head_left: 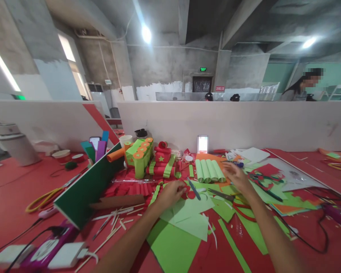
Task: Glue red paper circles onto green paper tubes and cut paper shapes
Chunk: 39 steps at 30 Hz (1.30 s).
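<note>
My left hand (174, 193) is over pale green paper sheets (191, 218), its fingers curled together; what they hold, if anything, is too small to make out. Just right of its fingertips lies a slim grey-blue tool (194, 189), perhaps a craft knife. My right hand (236, 177) is at the right end of a row of light green paper rolls (206, 170), fingers stretched out and slightly apart, with nothing visible in them. Below it, scissors (220, 194) with open blades lie on green paper scraps, near red handles (246, 212).
A red and green paper model (161, 159) with yellow stars and orange discs stands behind my left hand. Left are a dark green board (88, 189), thin sticks (116, 223) and a power strip (51, 246). A phone (202, 144) leans on the partition (233, 121); a person (298, 89) is beyond.
</note>
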Motion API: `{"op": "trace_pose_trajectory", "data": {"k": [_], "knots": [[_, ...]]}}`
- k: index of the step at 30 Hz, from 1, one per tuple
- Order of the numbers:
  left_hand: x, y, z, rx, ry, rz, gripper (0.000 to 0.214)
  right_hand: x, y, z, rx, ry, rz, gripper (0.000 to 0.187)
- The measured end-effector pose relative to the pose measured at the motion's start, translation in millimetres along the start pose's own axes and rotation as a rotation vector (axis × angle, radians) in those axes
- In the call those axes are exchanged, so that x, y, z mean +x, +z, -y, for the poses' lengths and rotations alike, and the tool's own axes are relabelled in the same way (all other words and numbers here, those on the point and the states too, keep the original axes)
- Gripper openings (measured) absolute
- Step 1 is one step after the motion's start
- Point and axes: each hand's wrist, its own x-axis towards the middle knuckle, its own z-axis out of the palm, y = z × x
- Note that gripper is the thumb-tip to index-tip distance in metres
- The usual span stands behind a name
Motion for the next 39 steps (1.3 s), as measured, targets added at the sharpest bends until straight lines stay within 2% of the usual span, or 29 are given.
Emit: {"op": "trace_pose_trajectory", "data": {"k": [2,4,8,11,15,24,31,35,39], "knots": [[-1,-0.1,1,0.016,-0.008,0.025,0.019,-2,10,-4,-0.286,-0.121,0.137,0.035],[-2,-0.5,1,0.019,-0.039,0.019,0.016,-4,17,-8,-0.469,-0.188,0.214,0.031],[-2,-1.1,1,0.02,-0.048,-0.017,0.013,-7,24,-13,-0.597,-0.215,0.214,0.039],[-2,-0.4,2,-0.006,-0.023,-0.029,0.013,-8,25,-13,-0.592,-0.175,0.196,0.043],[-1,0.0,2,-0.049,-0.032,-0.044,0.014,-8,26,-11,-0.566,-0.12,0.147,0.033],[1,-9.0,1,-0.038,-0.156,-0.089,0.014,-5,23,-4,-0.474,-0.123,0.033,0.031],[3,-15.1,7,0.086,-0.209,-0.13,0.017,-4,23,-3,-0.513,-0.136,0.048,0.024],[3,-14.6,11,0.015,-0.192,-0.123,0.016,-7,23,0,-0.545,-0.138,0.07,0.021],[4,-8.5,14,-0.095,-0.119,-0.074,0.009,-13,26,18,-0.57,-0.196,0.101,0.018]]}}
